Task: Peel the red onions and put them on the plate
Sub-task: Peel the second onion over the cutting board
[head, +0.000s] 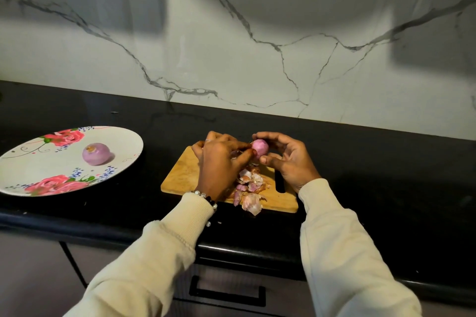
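A pink, mostly peeled red onion is held above the wooden cutting board. My right hand grips it from the right with curled fingers and thumb. My left hand pinches at its left side, where a bit of skin shows. A heap of loose onion skins lies on the board below the hands. One peeled onion sits on the white floral plate at the left.
The board and plate rest on a black countertop backed by a white marble wall. A drawer with a black handle is below the counter's front edge.
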Demonstrator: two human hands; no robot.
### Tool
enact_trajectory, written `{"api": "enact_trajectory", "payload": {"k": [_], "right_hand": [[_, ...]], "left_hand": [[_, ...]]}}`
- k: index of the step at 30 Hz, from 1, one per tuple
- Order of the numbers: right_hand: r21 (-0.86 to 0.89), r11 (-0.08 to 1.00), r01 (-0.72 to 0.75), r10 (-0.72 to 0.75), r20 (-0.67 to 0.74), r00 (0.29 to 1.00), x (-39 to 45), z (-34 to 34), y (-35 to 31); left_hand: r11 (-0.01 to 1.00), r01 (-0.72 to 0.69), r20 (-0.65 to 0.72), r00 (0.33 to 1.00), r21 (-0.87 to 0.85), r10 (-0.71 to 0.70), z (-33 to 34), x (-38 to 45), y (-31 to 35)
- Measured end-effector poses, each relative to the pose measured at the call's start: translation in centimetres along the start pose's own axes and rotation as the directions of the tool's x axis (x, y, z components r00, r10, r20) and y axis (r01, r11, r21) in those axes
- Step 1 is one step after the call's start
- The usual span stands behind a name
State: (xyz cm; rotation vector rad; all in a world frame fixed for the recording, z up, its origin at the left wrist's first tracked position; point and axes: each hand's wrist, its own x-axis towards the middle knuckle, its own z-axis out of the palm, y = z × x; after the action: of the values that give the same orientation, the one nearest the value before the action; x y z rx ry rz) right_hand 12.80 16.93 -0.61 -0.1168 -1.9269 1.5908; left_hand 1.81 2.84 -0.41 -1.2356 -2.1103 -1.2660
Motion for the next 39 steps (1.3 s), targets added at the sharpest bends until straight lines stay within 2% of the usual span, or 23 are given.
{"api": "enact_trajectory", "payload": {"k": [5,11,16,31,39], "right_hand": [[-0.043,0.999,-0.015,0.015,-0.012,1.0,0.06,0.01,0.24],[-0.093,0.995,-0.03,0.028,-0.017,0.999,0.01,0.23,0.07],[-0.069,0.997,-0.014,0.013,-0.006,1.0,-0.08,0.4,-0.02],[0.077,0.996,0.047,-0.05,0.044,0.998,-0.27,0.02,-0.32],[0.006,0.999,0.047,-0.047,0.012,0.999,-0.14,-0.05,-0.23]], "left_hand": [[1.0,-0.001,0.013,1.0,-0.013,0.002,0.14,0.04,-0.01],[0.998,-0.032,-0.008,0.999,0.056,0.033,0.21,-0.05,0.05],[0.997,-0.023,-0.032,0.999,0.067,0.025,0.38,0.07,-0.14],[0.976,0.218,-0.055,0.974,-0.009,-0.218,0.51,0.81,-0.36],[0.991,0.136,-0.062,0.989,-0.007,-0.136,0.13,0.44,-0.28]]}}
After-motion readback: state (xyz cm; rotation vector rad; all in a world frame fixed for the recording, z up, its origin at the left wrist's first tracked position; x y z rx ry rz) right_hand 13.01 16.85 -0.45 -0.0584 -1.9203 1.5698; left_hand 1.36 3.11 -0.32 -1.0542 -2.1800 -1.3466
